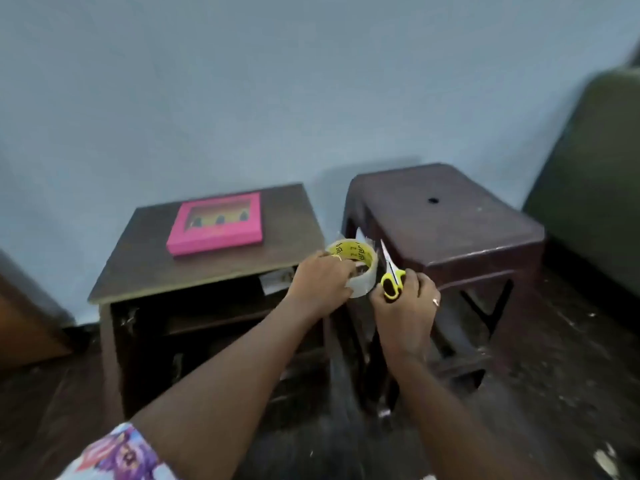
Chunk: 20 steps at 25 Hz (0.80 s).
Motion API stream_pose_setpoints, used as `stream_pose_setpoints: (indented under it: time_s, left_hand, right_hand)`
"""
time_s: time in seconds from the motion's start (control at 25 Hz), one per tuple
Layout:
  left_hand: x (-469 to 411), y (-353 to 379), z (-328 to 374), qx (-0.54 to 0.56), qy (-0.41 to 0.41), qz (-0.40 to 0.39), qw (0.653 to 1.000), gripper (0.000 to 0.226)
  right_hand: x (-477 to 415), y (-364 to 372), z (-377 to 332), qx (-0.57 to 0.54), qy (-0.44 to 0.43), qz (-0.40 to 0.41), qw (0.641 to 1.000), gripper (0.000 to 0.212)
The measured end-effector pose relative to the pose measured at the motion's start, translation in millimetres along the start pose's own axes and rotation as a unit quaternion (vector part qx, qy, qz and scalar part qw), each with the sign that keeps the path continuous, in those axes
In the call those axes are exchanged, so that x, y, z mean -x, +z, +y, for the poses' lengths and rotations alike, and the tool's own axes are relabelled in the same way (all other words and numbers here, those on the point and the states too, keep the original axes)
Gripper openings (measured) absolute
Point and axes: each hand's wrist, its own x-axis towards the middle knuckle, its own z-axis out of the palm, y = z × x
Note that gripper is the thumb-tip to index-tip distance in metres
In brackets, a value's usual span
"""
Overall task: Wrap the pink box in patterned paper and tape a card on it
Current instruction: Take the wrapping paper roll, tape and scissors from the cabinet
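A flat pink box (215,223) with a clear window lies unwrapped on the brown wooden table (145,258) at the left. In the gap between table and stool, my left hand (320,282) grips a roll of clear tape (360,263) with a yellow inner core. A short strip of tape (363,237) stands up from the roll. My right hand (407,306) holds yellow-and-black scissors (392,271), blades pointing up beside that strip. No patterned paper or card is in view.
A dark brown plastic stool (450,216) stands right of the table. The table has an open shelf (214,306) below with some paper in it. A dark green cushion (595,174) is at far right. Blue wall behind, dark scuffed floor.
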Motion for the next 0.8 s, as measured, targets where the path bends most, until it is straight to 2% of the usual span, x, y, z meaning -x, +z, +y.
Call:
stream_pose_setpoints:
  time_s: [0.08, 0.24, 0.36, 0.52, 0.6, 0.68, 0.76, 0.8]
  left_hand:
    - [-45.2, -22.2, 27.2, 0.023, 0.018, 0.015, 0.999, 0.027]
    - [-134.4, -36.9, 64.8, -0.009, 0.068, -0.041, 0.997, 0.031]
    - [-181.8, -23.0, 70.1, -0.079, 0.102, -0.069, 0.989, 0.029]
    - [-210.3, -13.5, 63.5, -0.135, 0.118, -0.05, 0.983, 0.026]
    - [-213.7, -8.5, 59.8, -0.132, 0.114, -0.037, 0.984, 0.028]
    - [-206.0, -4.4, 57.7, -0.105, 0.113, -0.01, 0.988, 0.039]
    - [-184.6, 2.6, 58.8, -0.042, 0.103, 0.063, 0.992, 0.05]
    - [-165.3, 9.2, 56.9, 0.015, 0.099, 0.127, 0.987, 0.046]
  right_hand:
    - [-51.6, -20.1, 7.5, -0.011, 0.044, 0.028, 0.999, 0.036]
    - [-128.2, -25.0, 42.2, 0.021, 0.143, -0.028, 0.989, 0.032]
    - [-154.9, -8.7, 64.7, 0.047, 0.162, -0.036, 0.985, 0.034]
    - [-174.5, 11.0, 80.2, 0.093, 0.157, -0.017, 0.983, 0.037]
    - [-175.1, 19.7, 83.4, 0.117, 0.158, -0.011, 0.98, 0.04]
    - [-171.9, 21.6, 83.9, 0.139, 0.156, -0.017, 0.978, 0.043]
    - [-164.9, 23.7, 83.7, 0.145, 0.146, -0.017, 0.979, 0.047]
    - [-157.5, 24.3, 82.5, 0.138, 0.151, -0.01, 0.979, 0.048]
